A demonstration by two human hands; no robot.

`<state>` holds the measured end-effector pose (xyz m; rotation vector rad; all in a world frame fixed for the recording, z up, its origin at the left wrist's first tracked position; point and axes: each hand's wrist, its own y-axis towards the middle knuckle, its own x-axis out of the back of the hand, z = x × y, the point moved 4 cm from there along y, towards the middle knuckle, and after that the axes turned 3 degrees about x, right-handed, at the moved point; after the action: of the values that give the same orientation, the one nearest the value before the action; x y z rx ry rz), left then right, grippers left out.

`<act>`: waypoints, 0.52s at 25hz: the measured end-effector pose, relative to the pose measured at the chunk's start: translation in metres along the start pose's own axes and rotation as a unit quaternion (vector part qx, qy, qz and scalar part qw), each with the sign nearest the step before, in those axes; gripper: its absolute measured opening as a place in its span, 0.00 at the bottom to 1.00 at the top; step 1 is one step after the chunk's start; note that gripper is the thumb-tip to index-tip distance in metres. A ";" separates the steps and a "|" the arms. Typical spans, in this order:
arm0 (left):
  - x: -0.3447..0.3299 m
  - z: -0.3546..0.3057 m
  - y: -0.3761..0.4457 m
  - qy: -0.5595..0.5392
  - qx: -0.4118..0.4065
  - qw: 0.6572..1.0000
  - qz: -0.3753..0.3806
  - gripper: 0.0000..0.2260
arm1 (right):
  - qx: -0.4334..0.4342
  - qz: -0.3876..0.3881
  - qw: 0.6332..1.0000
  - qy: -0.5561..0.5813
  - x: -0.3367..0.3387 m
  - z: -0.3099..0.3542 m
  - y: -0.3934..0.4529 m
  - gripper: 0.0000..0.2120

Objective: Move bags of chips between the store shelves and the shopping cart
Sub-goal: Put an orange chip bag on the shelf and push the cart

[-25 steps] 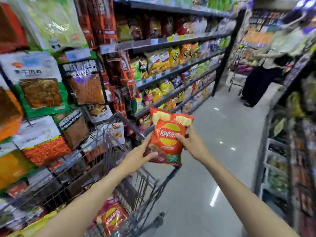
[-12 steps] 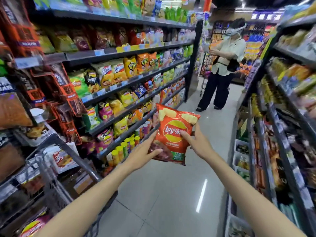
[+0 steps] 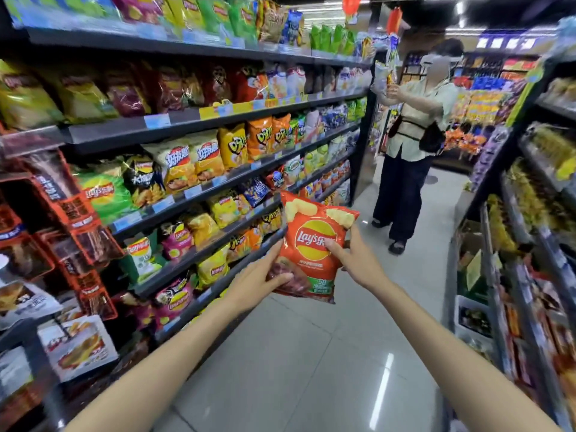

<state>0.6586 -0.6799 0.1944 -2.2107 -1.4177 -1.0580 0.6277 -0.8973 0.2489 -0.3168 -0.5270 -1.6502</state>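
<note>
An orange-red Lay's chip bag (image 3: 313, 241) is held upright in front of me over the aisle floor. My left hand (image 3: 257, 280) grips its lower left corner, thumb across the front. My right hand (image 3: 358, 260) pinches its right edge, thumb on the front. The bag hangs just right of the lower chip shelves (image 3: 202, 254), which hold many yellow, pink, green and orange chip bags. The shopping cart is out of view.
Dark shelving (image 3: 187, 120) full of snacks runs along the left. A second rack (image 3: 530, 244) lines the right side. A person (image 3: 408, 151) stands at the far end of the aisle, holding packets up. Grey tiled floor (image 3: 311, 369) runs between the racks.
My view has swung right and up, away from the cart, which has left the frame. Both hands still hold the bag, now closer to the chip shelves. The far person raised their arms.
</note>
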 end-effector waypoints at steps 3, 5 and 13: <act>0.017 0.010 0.063 -0.010 -0.004 1.000 -0.020 0.35 | 0.031 0.000 1.000 -0.005 0.007 0.001 0.077 0.27; 0.029 0.021 0.102 -0.015 0.006 1.000 -0.024 0.35 | 0.034 -0.001 0.999 -0.003 0.008 -0.005 0.121 0.25; 0.073 0.061 0.221 0.012 0.075 0.992 -0.099 0.35 | 0.078 0.074 0.994 0.022 -0.017 -0.017 0.300 0.30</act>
<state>0.8952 -0.6977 0.2332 -1.9797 -1.6752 -0.9985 0.9274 -0.9158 0.2733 -0.1997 -0.5821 -1.4600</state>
